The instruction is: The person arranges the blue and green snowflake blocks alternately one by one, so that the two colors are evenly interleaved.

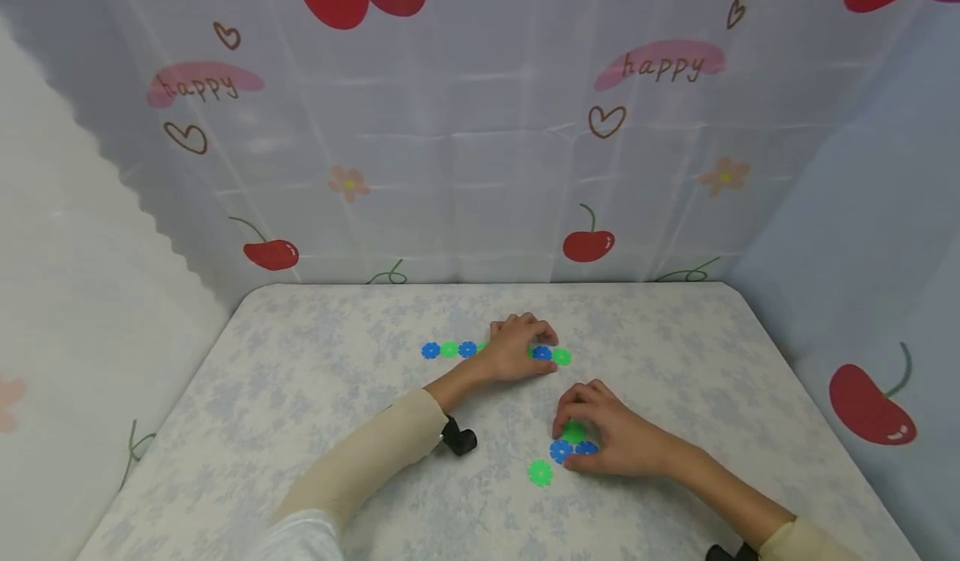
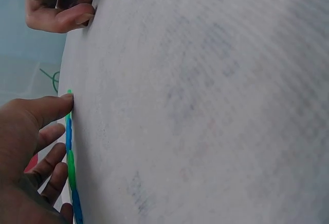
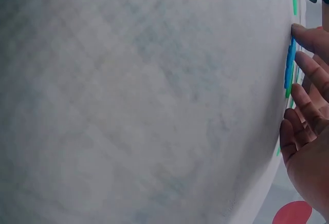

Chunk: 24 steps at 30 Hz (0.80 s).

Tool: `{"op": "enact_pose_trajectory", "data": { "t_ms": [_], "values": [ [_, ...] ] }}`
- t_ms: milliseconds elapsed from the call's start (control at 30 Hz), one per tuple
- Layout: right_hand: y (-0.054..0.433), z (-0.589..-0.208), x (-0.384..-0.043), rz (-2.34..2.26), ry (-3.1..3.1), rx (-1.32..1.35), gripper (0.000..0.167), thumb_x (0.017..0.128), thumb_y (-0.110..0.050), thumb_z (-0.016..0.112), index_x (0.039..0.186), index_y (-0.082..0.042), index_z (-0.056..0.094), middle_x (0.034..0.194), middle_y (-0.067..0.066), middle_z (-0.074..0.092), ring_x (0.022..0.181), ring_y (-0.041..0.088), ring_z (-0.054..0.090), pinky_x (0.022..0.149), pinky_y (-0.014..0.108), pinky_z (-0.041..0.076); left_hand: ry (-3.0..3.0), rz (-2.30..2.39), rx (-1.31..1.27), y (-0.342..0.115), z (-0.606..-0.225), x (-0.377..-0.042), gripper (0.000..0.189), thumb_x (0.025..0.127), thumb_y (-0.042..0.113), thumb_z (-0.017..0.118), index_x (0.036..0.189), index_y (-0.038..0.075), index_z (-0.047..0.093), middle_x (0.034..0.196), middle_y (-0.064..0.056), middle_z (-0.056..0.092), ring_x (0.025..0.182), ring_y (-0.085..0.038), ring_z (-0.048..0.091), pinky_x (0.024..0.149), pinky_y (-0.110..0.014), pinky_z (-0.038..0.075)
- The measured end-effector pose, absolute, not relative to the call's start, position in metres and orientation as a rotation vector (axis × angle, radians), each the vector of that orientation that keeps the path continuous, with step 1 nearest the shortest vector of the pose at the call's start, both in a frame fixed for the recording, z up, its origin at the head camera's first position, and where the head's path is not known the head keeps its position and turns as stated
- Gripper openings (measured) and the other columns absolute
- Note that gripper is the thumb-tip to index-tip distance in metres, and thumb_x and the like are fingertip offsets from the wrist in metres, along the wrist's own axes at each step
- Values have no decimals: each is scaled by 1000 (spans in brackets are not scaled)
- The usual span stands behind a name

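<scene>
Before a cherry-print curtain (image 1: 465, 211), on a mottled tabletop (image 1: 247, 411), straddles a row of notched discs (image 1: 468, 349) with left hand (image 1: 516, 351) spread wide and arches right hand (image 1: 622, 438), equally wide, over a nearer cluster (image 1: 561, 451), likely light, stiff, best pinched by rims.

Printed lettering on the pale curtain (image 1: 465, 86), head view: the lowercase word "happy" appears twice, in thin brown strokes resembling handwriting. The left-hand word (image 1: 197, 87) — reading horizontally from left to right — is set across a pink patch (image 1: 250, 80) shaped like a brushstroke. The right-hand word (image 1: 663, 67) — identical in spelling and colour — stands across a second pink patch (image 1: 714, 55) of similar form, likewise printed on the curtain.
</scene>
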State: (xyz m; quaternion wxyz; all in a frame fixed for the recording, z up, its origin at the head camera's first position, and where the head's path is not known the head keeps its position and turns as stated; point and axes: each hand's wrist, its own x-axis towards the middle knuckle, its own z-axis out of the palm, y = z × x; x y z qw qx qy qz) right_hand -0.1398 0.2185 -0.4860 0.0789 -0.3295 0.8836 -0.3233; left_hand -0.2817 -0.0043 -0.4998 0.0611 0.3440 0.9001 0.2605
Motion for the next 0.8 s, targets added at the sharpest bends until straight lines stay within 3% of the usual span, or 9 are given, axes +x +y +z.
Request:
{"op": "enact_pose_trajectory", "data": {
  "t_ms": [300, 467, 700, 800],
  "values": [
    [214, -487, -140, -968, 2624, -989, 23, 92, -31, 86, 107, -35, 68, 119, -15, 61, 114, 7, 43, 98, 36, 44, 2705, 792, 1050, 3, -497, -282, 31, 98, 42, 79, 124, 28, 72, 130, 3, 65, 120, -20, 57, 103, -49, 32],
    [211, -485, -142, -1008, 2576, -966, 23, 93, -30, 86, 106, -31, 67, 110, -16, 67, 111, 8, 48, 96, 32, 45, 2704, 793, 1041, 3, -498, -283, 31, 97, 42, 80, 123, 29, 73, 130, 4, 66, 120, -20, 57, 103, -49, 32],
    [214, -484, -149, -1050, 2552, -926, 14, 95, -33, 84, 103, -34, 72, 104, -19, 69, 102, 7, 54, 100, 39, 34, 2702, 789, 1019, 3, -498, -284, 31, 96, 43, 80, 123, 29, 73, 130, 4, 66, 119, -20, 57, 103, -49, 33],
    [215, -484, -154, -1095, 2522, -880, 9, 98, -34, 81, 101, -34, 73, 102, -18, 69, 100, 7, 55, 100, 36, 39, 2708, 792, 1022, 4, -499, -285, 30, 96, 43, 81, 122, 30, 73, 129, 5, 66, 118, -20, 57, 103, -50, 33]
  ]
}}
